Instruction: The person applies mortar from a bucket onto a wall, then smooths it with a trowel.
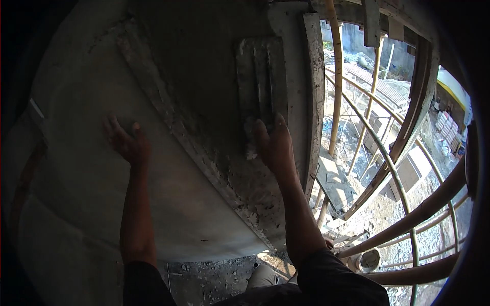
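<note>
Gripping a plastering float point(260, 66) over dark plaster point(194, 66) with the right hand point(275, 145).
The float lies lengthwise beside a rough-edged vertical strip point(312, 102), right fingers closed around its near end; the left hand point(130, 143), fingers spread, is at the smooth grey surface point(189, 204) across a diagonal ridge point(173, 117).

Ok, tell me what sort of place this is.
Most likely a building site: the right hand holds a plastering trowel at a dark, coated surface, pole scaffolding stands at the right, and rubble-strewn ground lies below.
</note>
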